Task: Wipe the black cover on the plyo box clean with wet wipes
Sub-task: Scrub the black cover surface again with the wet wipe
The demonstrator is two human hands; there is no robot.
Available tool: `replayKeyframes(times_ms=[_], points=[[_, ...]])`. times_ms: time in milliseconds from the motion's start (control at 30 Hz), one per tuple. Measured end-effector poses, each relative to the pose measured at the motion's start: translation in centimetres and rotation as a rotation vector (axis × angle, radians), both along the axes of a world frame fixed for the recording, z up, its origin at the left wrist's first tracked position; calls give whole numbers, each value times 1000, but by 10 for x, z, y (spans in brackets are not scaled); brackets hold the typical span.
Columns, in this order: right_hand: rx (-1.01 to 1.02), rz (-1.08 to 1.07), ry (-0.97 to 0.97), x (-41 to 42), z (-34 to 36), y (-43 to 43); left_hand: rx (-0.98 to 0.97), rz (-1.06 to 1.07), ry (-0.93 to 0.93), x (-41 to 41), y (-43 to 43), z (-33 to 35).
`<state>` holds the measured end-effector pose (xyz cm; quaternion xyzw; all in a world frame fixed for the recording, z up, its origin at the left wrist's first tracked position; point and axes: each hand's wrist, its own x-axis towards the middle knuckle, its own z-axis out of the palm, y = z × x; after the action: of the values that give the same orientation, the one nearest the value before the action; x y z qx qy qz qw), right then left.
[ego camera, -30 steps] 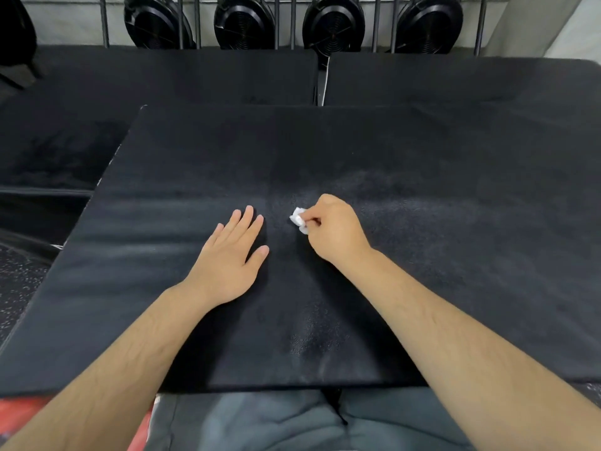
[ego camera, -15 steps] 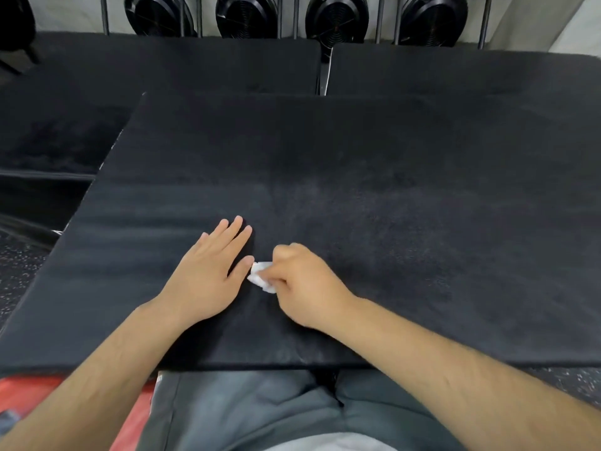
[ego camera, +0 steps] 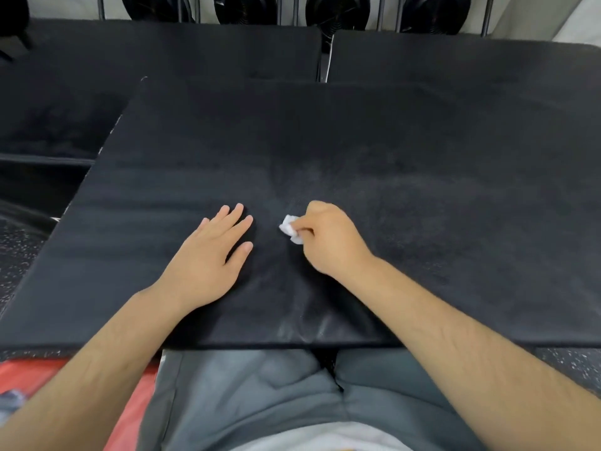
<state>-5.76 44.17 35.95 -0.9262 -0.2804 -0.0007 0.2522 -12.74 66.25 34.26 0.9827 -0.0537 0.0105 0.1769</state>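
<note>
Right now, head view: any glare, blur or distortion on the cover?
Head view: wide-angle bowing toward the frame edges; soft sheen on the black cover near its front edge; the wet wipe in the right hand blows out white, slightly soft; left hand sharp, small shadow beside its thumb.

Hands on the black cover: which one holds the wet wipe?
The right hand: its fingers pinch the white wet wipe, while the left hand lies flat on the black cover, holding nothing.

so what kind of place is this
Likely a gym: the black padded plyo box, round black discs, perhaps weight plates, racked behind it, and speckled dark flooring.
</note>
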Motion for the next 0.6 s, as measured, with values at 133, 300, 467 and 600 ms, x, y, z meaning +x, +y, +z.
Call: replayKeyframes(times_ms=[133,300,467,600], points=[[69,182,6,-45,2,12,-74,-76,31,-29,6,4],[57,168,46,-36,-7,-4,-100,-74,-98,-55,7,11],[106,237,149,-54,0,-2,-60,-20,-136,-63,4,12],[64,458,302,-62,14,-30,-74,-11,-120,-62,4,11]])
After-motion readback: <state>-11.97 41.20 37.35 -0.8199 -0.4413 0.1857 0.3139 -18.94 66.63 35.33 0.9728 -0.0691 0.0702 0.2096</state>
